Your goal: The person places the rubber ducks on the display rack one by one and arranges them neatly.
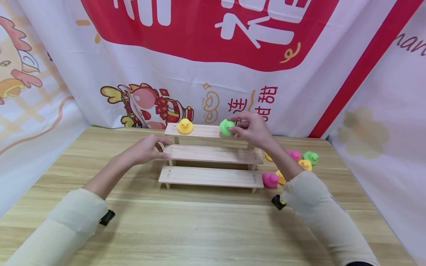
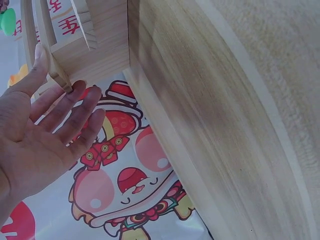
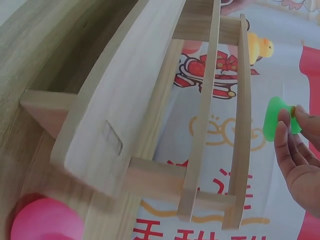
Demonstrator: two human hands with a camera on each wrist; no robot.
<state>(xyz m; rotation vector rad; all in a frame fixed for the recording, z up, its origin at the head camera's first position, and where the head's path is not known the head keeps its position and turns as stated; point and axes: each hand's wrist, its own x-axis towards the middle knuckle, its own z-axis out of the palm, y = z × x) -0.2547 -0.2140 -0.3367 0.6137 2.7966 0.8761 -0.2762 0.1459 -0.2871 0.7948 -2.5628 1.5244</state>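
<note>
"What's on your bench [image 1: 206,229]?"

"Your shelf [image 1: 213,153]. Your left fingers [image 2: 79,116] touch its end, loosely spread. Your right fingers [image 3: 283,145] pinch the green duck [image 1: 225,126] above the top board [image 1: 206,131]."

"Which step now?"

"Placing it, I'd guess. Lower it gently, then let go."

On my head-camera feed, the right hand [image 1: 253,130] covers part of the green duck [image 1: 225,127], its forearm [image 1: 287,159] hides most of a yellow shape [image 1: 268,157] I cannot identify, and the marks [image 1: 169,172] on the wooden rack [image 1: 213,177] are too small to read. The top edge cuts off large white characters [image 1: 163,13]. In my right wrist feed, the bottom edge crops a pink duck [image 3: 47,222] and the right edge the hand.
</note>
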